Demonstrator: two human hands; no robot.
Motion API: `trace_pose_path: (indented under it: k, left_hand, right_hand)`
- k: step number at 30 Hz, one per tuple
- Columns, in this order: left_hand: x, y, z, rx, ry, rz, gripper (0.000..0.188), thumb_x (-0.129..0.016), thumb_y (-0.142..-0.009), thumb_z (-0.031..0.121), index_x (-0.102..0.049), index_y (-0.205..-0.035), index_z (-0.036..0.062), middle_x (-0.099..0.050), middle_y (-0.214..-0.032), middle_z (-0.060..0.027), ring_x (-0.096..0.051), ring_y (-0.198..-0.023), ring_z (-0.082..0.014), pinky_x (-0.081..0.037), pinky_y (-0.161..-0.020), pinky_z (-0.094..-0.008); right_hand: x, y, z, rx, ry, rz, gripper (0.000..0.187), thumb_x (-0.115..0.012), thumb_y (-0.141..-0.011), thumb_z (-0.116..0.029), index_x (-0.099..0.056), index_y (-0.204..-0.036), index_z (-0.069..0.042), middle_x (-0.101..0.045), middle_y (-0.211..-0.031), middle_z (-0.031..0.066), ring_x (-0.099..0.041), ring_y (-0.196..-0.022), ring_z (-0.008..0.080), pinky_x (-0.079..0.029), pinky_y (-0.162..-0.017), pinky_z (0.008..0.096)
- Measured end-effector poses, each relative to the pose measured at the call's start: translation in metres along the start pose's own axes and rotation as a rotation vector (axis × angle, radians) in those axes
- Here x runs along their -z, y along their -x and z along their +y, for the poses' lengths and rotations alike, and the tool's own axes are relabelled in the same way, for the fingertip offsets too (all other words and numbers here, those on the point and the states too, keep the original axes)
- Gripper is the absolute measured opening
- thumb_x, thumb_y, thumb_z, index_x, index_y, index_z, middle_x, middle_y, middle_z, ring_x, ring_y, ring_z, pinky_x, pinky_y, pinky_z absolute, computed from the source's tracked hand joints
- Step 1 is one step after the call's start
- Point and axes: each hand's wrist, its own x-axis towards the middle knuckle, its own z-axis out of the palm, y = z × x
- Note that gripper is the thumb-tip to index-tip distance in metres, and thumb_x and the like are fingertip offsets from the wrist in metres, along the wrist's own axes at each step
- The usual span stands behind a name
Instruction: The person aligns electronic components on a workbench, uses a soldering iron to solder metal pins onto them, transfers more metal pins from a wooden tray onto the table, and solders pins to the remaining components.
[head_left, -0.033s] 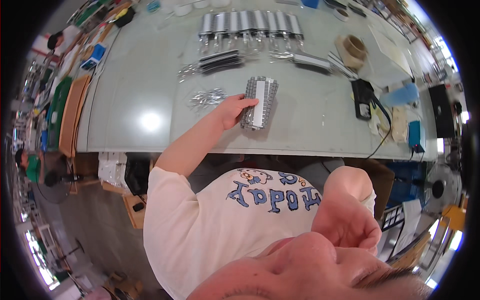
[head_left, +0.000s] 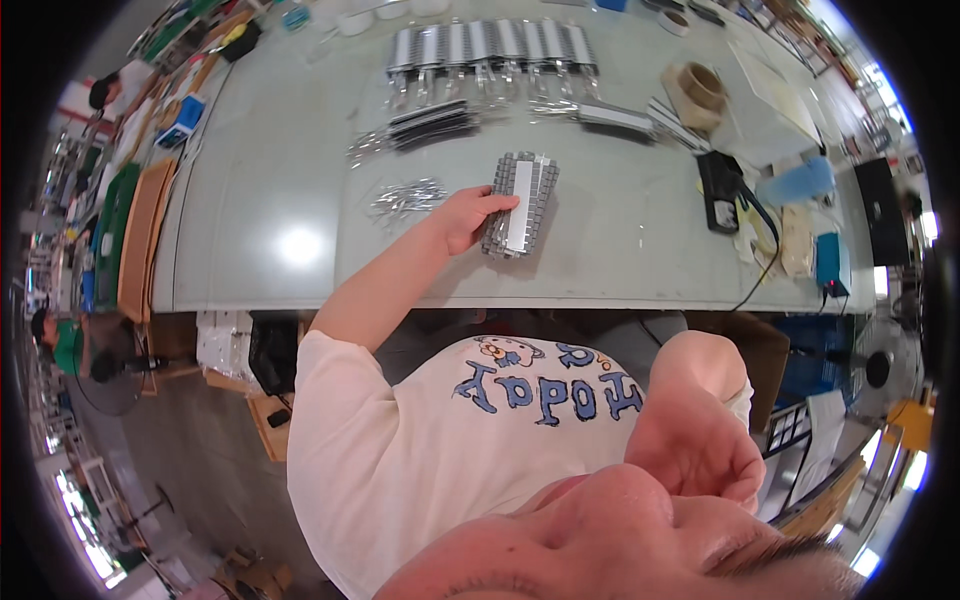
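My left hand (head_left: 478, 214) is closed on a stack of grey strips (head_left: 524, 205) with notched edges, thumb on top across a white strip face. The stack is held just above or on the table, near its front edge; I cannot tell which. Left of it, close to my left wrist, lies a loose pile of thin shiny metal pieces (head_left: 408, 197). My right hand (head_left: 695, 450) is raised off the table, close to my face, palm showing and fingers curled in. Nothing shows in it.
Farther back on the glass-topped table (head_left: 255, 200) stands a row of similar grey-and-white strip bundles (head_left: 490, 50). Two smaller bundles (head_left: 432, 125) lie in front of it. To the right are a tape roll (head_left: 700, 88), a black device (head_left: 719, 192) and a blue bottle (head_left: 808, 180).
The view has shifted very slightly, so the table things sit a little farther left. Both hands keep their places and their grip.
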Motion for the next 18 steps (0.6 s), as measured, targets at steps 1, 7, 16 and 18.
trace_pose_path:
  k: [1, 7, 16, 18]
  left_hand:
    - [-0.01, -0.015, 0.0, 0.02, -0.013, -0.026, 0.038, -0.065, -0.085, 0.013, -0.053, -0.117, -0.0042, -0.064, -0.104, -0.0106, -0.064, -0.091, -0.0184, -0.054, -0.079, -0.0339]
    - [-0.036, -0.07, 0.011, -0.001, -0.583, -0.069, 0.042, -0.07, -0.08, 0.015, -0.058, -0.115, -0.0048, -0.065, -0.106, -0.0115, -0.062, -0.092, -0.0182, -0.049, -0.083, -0.0311]
    - [-0.051, -0.095, 0.029, -0.068, -1.221, -0.113, 0.047, -0.071, -0.073, 0.022, -0.061, -0.113, -0.0013, -0.066, -0.103, -0.0148, -0.062, -0.095, -0.0247, -0.047, -0.086, -0.0335]
    - [-0.05, -0.095, 0.026, -0.138, -1.288, -0.088, 0.049, -0.07, -0.072, 0.024, -0.061, -0.113, -0.0011, -0.066, -0.104, -0.0158, -0.062, -0.096, -0.027, -0.047, -0.087, -0.0341]
  right_hand:
    - [0.007, -0.006, 0.005, 0.058, 0.082, 0.038, 0.034, -0.062, -0.076, -0.024, -0.059, -0.106, -0.009, -0.055, -0.114, -0.0023, -0.051, -0.101, 0.0143, -0.039, -0.088, 0.0276]
    - [0.045, -0.009, 0.011, 0.011, 0.112, -0.019, 0.038, -0.062, -0.075, -0.023, -0.057, -0.109, -0.009, -0.054, -0.114, -0.003, -0.052, -0.1, 0.0125, -0.041, -0.087, 0.0281]
    - [0.064, -0.004, 0.015, -0.019, 0.181, -0.014, 0.043, -0.062, -0.074, -0.024, -0.056, -0.113, -0.008, -0.054, -0.115, -0.0029, -0.051, -0.103, 0.0128, -0.041, -0.085, 0.0267]
    - [0.058, -0.002, 0.021, -0.013, 0.176, 0.006, 0.044, -0.062, -0.073, -0.023, -0.055, -0.114, -0.008, -0.054, -0.116, -0.0027, -0.05, -0.104, 0.013, -0.041, -0.085, 0.0267]
